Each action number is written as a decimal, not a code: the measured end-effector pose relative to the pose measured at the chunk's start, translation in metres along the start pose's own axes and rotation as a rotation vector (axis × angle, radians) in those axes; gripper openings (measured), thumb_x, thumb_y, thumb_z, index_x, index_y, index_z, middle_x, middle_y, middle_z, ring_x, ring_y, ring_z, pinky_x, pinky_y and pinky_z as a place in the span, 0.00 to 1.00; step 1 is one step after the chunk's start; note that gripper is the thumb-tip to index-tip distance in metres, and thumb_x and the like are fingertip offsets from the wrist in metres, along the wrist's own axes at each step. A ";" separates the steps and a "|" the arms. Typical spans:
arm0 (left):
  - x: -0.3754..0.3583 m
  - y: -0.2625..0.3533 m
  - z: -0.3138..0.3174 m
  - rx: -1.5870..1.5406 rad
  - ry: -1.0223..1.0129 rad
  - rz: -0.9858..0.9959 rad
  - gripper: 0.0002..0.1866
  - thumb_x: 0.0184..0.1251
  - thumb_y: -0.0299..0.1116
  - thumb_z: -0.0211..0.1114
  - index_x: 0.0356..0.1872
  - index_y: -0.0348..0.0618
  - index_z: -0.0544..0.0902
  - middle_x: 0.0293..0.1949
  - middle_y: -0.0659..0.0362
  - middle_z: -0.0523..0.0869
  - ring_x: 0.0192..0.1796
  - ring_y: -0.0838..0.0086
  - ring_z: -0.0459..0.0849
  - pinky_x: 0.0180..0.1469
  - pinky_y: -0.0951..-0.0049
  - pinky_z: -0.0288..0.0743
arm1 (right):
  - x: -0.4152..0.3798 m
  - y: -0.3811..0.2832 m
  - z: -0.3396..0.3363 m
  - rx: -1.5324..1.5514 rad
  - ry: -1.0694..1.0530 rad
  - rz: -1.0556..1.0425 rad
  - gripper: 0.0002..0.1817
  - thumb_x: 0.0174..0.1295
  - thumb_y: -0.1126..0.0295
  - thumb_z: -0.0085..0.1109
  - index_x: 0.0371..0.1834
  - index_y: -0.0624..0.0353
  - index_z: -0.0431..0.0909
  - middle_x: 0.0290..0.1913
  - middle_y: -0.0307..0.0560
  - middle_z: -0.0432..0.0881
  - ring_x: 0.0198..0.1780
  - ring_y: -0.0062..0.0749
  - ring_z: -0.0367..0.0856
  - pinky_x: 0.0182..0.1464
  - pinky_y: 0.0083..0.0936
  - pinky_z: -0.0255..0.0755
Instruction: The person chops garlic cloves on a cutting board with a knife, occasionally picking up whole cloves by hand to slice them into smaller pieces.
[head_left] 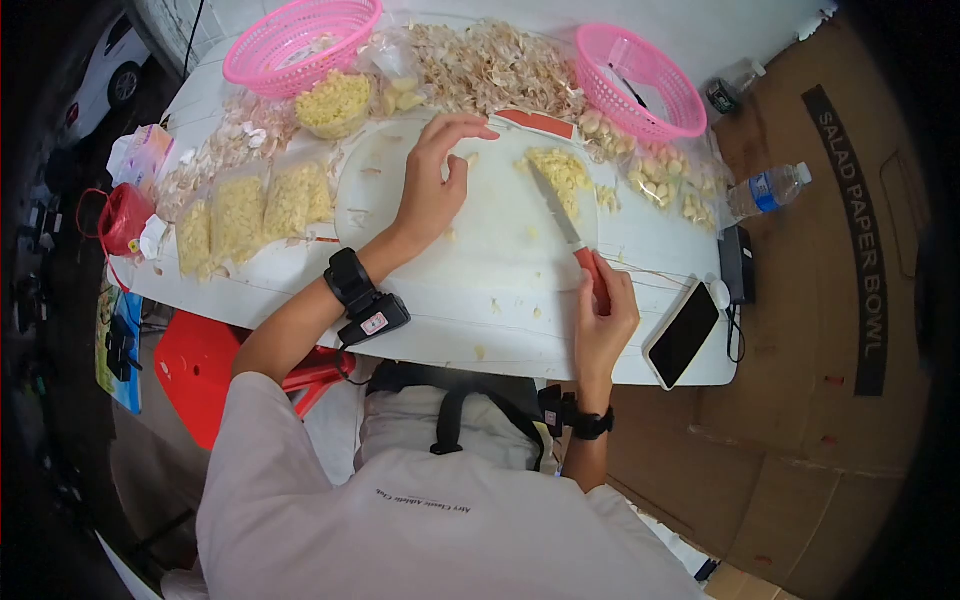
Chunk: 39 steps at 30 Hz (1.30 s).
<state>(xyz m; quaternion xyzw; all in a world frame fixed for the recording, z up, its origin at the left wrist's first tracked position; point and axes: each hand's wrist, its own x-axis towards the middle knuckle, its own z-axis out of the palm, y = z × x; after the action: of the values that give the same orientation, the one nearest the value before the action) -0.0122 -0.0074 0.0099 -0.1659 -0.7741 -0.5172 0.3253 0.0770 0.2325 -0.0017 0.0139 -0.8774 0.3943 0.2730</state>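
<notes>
My right hand is wrapped round the orange-red handle of a knife. The blade points up and left, its side against a small heap of chopped garlic on the right part of a pale cutting board. My left hand hovers over the board's left half, fingers bent and thumb apart, with nothing visible in it. A small garlic piece lies close to its fingertips. Garlic scraps are scattered on the board and along the table's front.
Bags of chopped garlic stand at left, near a full tub. Garlic skins pile at the back between pink baskets. Bagged whole cloves, a water bottle and a phone are at right.
</notes>
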 end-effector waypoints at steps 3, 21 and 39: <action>0.000 0.000 0.000 0.008 -0.005 -0.034 0.26 0.52 0.09 0.46 0.47 0.40 0.85 0.53 0.53 0.82 0.59 0.62 0.80 0.54 0.70 0.74 | 0.000 -0.005 -0.004 0.019 -0.169 -0.034 0.15 0.59 0.76 0.67 0.51 0.60 0.86 0.35 0.47 0.83 0.31 0.30 0.83 0.33 0.21 0.74; 0.000 -0.001 0.001 -0.039 0.026 -0.081 0.26 0.52 0.11 0.46 0.49 0.42 0.84 0.54 0.55 0.82 0.59 0.64 0.80 0.57 0.66 0.73 | -0.001 -0.002 -0.001 -0.046 -0.085 -0.027 0.11 0.61 0.75 0.67 0.48 0.61 0.85 0.35 0.48 0.84 0.35 0.31 0.86 0.38 0.25 0.78; -0.002 -0.005 0.002 -0.025 -0.023 -0.129 0.25 0.54 0.12 0.48 0.53 0.42 0.80 0.57 0.57 0.81 0.60 0.68 0.78 0.57 0.69 0.71 | -0.002 -0.001 -0.002 -0.074 0.016 -0.004 0.11 0.60 0.76 0.69 0.47 0.62 0.87 0.36 0.46 0.86 0.37 0.30 0.89 0.39 0.23 0.80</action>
<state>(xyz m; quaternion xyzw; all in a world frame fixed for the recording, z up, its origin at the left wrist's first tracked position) -0.0140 -0.0071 0.0045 -0.1255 -0.7802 -0.5449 0.2803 0.0799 0.2329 -0.0008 0.0025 -0.8891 0.3610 0.2813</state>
